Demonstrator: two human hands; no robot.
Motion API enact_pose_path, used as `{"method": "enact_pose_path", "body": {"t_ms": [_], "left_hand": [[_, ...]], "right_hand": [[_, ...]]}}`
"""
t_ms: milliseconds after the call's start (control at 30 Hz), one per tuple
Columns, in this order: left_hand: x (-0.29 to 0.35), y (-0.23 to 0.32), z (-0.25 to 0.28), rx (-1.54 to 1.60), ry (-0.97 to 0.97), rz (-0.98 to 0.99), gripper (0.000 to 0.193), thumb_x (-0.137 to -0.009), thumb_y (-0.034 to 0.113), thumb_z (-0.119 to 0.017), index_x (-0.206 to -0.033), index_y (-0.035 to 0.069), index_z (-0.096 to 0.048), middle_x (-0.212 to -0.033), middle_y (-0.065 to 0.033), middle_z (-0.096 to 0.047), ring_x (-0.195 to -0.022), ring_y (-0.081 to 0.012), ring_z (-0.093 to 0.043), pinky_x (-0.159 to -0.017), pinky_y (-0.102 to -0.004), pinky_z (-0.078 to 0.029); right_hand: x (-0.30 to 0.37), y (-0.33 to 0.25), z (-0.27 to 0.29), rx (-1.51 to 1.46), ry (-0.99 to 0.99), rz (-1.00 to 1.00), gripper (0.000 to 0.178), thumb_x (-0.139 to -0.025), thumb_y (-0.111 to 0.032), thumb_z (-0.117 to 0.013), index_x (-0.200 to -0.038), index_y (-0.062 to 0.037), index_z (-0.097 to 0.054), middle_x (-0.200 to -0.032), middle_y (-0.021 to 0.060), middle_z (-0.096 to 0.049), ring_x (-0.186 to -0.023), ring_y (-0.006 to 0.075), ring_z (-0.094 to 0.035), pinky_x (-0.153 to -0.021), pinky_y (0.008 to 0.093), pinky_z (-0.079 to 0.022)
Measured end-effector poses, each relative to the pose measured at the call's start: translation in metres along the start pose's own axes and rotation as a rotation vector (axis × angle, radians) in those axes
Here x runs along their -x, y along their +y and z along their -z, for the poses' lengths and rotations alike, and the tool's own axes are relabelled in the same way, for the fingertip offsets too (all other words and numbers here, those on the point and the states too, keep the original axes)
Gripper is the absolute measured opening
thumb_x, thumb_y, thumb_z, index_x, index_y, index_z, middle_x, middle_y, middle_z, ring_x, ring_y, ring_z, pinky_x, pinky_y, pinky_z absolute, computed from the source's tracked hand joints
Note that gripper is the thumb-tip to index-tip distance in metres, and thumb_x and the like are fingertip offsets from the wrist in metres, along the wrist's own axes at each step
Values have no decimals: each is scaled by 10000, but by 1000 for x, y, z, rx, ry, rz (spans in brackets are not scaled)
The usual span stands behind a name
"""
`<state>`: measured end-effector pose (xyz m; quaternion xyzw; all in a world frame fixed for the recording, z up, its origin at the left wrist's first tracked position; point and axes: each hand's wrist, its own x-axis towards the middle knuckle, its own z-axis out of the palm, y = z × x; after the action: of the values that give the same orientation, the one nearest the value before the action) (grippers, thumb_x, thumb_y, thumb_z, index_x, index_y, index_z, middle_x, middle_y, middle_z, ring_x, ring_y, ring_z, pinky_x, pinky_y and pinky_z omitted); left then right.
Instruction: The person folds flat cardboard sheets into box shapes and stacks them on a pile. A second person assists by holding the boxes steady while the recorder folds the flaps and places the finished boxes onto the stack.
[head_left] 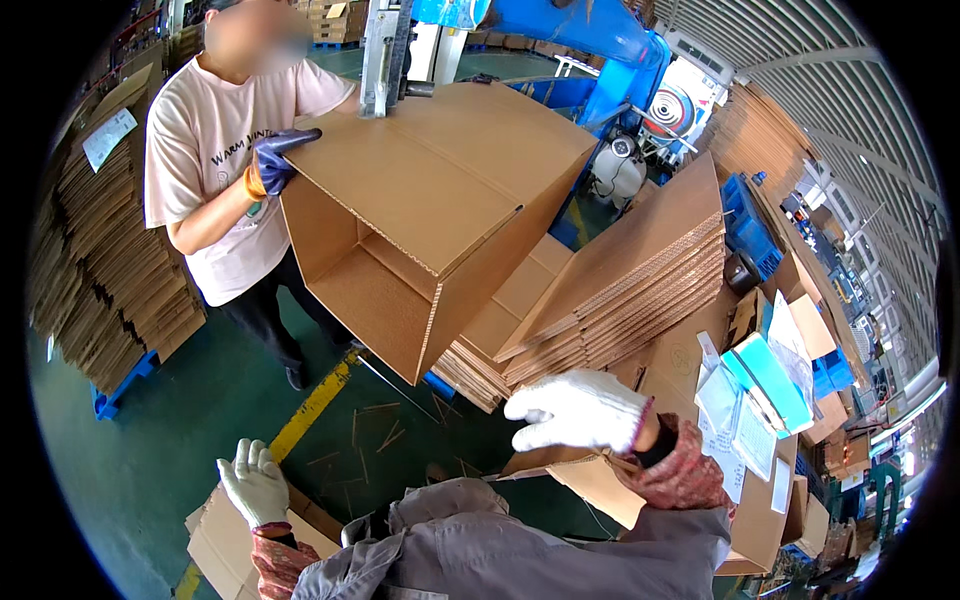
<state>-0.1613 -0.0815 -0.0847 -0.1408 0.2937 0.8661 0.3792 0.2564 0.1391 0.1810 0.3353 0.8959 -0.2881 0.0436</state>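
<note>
My left hand (253, 485), in a white glove, is open with its fingers stretched out, above a cardboard piece (225, 545) at the lower left. My right hand (580, 412), also in a white glove, is open and holds nothing. It hovers near the front of a stack of flat cardboard sheets (640, 270). Ahead of me a large open-ended cardboard box (450, 150) sits under the metal head (382, 60) of a blue machine. A co-worker's hand (275, 162) in a purple and orange glove grips the box's left edge.
The co-worker (225, 140) stands at the left beside a tall cardboard stack (110, 260). The machine's blue arm (590, 40) reaches over from the right. Papers and a light-blue box (765, 375) lie on cardboard at my right. Cardboard scraps litter the green floor (380, 430), near a yellow line.
</note>
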Motion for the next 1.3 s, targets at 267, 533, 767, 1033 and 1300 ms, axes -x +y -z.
{"method": "enact_pose_path", "body": {"t_ms": [267, 533, 767, 1033, 1300], "left_hand": [[0, -5, 1, -170, -138, -40, 700, -1074, 581, -488, -1443, -14, -515, -1280, -164, -616, -1054, -259, -612, -901, -343, -526], [56, -27, -23, -922, -586, -586, 1119, -803, 781, -717, -1544, -15, -457, -1529, -177, -526, -1417, -331, -510, -1220, -455, -354], [127, -39, -89, -1454, -649, -558, 721, -820, 466, -847, -1360, 38, -632, -1308, -226, -664, -1226, -359, -642, -1037, -475, -507], [148, 22, 62, -1117, 211, -996, 245, -970, 233, -717, -1098, 24, -723, -971, -59, -753, -862, -196, -702, -779, -344, -567], [194, 247, 284, -1523, 1371, -526, 644, -866, 427, -804, -1360, 50, -637, -1275, -140, -695, -1152, -287, -661, -993, -383, -527]], "right_hand": [[-80, 63, 32, -291, 714, -53, 529, -953, -380, -761, -1344, -34, -676, -1288, 179, -723, -1154, 257, -708, -987, 365, -551], [-273, 205, 113, -1441, 1252, 136, 621, -993, -562, -593, -1398, -92, -613, -1401, 70, -623, -1243, 248, -571, -1082, 433, -446], [-316, 219, 173, -1926, 653, 347, 943, -946, -822, -414, -1585, -130, -453, -1643, 92, -424, -1481, 345, -386, -1212, 536, -300], [-334, 131, -18, -1461, 906, 328, 927, -1032, -732, -416, -1635, -32, -344, -1685, 136, -360, -1526, 307, -346, -1260, 430, -272], [-256, -19, -379, -224, -222, 98, 680, -1003, -517, -584, -1487, -42, -529, -1487, 212, -566, -1378, 369, -533, -1148, 443, -423]]}}
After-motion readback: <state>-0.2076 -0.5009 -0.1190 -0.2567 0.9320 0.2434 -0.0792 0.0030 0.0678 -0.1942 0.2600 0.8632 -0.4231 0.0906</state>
